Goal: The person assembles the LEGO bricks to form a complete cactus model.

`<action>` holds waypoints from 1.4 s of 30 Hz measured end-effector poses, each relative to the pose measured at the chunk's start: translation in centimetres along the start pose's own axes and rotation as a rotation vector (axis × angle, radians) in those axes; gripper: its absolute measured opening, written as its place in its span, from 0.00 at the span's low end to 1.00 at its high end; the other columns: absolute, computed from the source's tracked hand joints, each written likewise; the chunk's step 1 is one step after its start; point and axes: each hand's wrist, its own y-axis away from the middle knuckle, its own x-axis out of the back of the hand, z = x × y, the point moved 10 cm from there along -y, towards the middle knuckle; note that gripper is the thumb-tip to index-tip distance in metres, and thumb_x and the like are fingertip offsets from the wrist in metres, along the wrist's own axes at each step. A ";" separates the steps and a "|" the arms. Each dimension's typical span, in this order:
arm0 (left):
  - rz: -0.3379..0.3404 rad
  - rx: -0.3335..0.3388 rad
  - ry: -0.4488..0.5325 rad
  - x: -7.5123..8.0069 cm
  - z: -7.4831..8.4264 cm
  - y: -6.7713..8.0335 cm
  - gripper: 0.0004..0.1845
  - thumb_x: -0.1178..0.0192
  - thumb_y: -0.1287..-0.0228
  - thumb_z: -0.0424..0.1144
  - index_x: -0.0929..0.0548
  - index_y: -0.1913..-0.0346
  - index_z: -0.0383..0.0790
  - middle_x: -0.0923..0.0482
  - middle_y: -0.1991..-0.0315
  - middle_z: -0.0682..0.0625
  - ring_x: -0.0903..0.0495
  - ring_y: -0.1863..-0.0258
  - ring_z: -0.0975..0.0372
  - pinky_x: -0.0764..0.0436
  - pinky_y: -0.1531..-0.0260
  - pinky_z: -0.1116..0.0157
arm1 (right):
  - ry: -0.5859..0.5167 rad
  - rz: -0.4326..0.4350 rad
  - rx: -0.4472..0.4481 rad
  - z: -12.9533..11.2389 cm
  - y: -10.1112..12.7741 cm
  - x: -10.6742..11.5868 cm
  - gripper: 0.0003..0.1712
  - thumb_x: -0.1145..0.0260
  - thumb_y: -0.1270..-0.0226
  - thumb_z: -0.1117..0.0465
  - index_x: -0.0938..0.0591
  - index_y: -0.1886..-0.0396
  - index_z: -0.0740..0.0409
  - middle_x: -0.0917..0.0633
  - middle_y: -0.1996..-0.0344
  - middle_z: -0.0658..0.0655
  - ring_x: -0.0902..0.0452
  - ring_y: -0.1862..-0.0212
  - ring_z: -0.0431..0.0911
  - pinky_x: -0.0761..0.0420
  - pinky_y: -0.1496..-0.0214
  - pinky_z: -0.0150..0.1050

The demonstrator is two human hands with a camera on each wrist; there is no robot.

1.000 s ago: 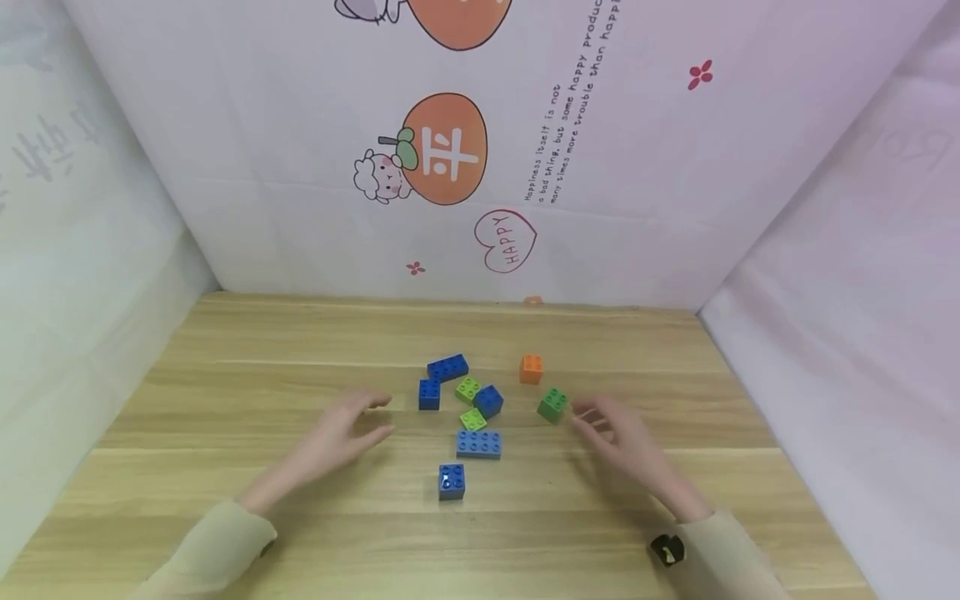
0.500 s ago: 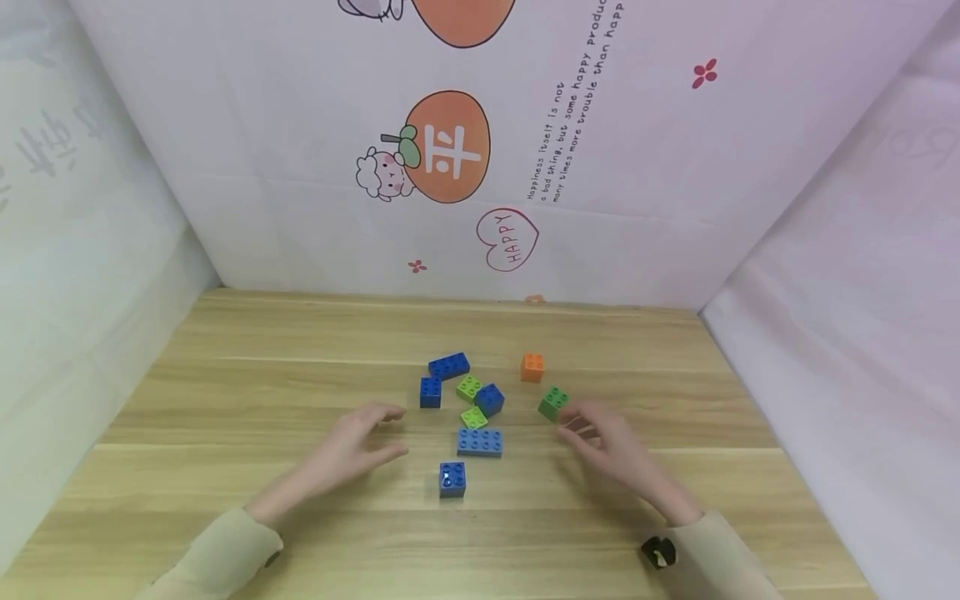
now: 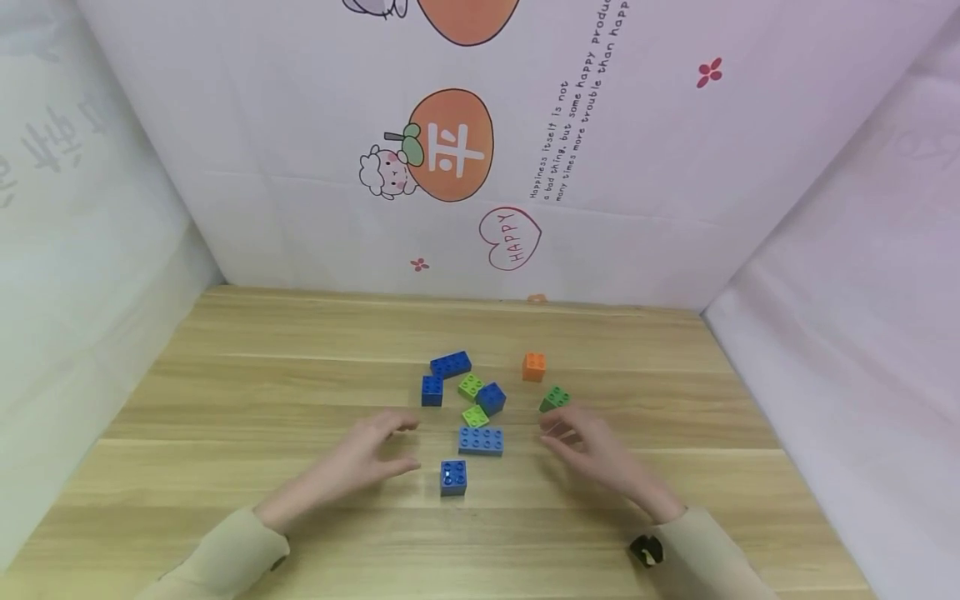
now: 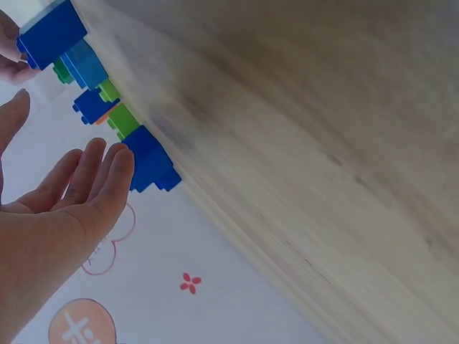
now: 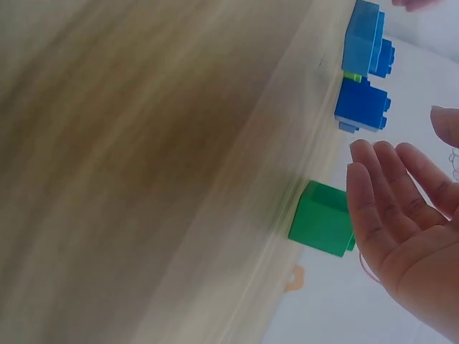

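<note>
Left of the toy bricks, my left hand (image 3: pixel 367 454) hovers with thumb and fingers apart and nothing held. The nearest brick to it is a square blue brick (image 3: pixel 453 478) at the front. My right hand (image 3: pixel 588 446) is just in front of a green brick (image 3: pixel 555 398), partly overlapping it in the head view; its fingers are loosely bent and hold nothing. Between the hands lies a light blue eight-stud brick (image 3: pixel 481 442). Behind it are two lime bricks (image 3: pixel 476 416) and a tilted dark blue brick (image 3: pixel 491 398). The right wrist view shows the green brick (image 5: pixel 323 218) beyond the fingertips.
An orange brick (image 3: pixel 534 367) stands behind the green one. At the back left are a long dark blue brick (image 3: pixel 451 364) and a square dark blue brick (image 3: pixel 432 390). White printed cloth (image 3: pixel 322 208) walls the wooden table (image 3: pixel 300 333) at the back and both sides.
My left hand has moved right and toward the front of the table. My right hand has moved left and forward past the green brick's front side. The bricks stay where they were.
</note>
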 end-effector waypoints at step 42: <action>-0.166 -0.046 -0.006 -4.1 2.8 -0.8 0.27 0.31 0.41 0.42 0.22 0.40 0.36 0.18 0.43 0.45 0.19 0.43 0.56 0.19 0.39 0.55 | -0.004 -0.132 -0.104 -1.1 -2.3 -4.5 0.21 0.32 0.34 0.58 0.20 0.43 0.55 0.15 0.47 0.54 0.19 0.44 0.47 0.17 0.39 0.46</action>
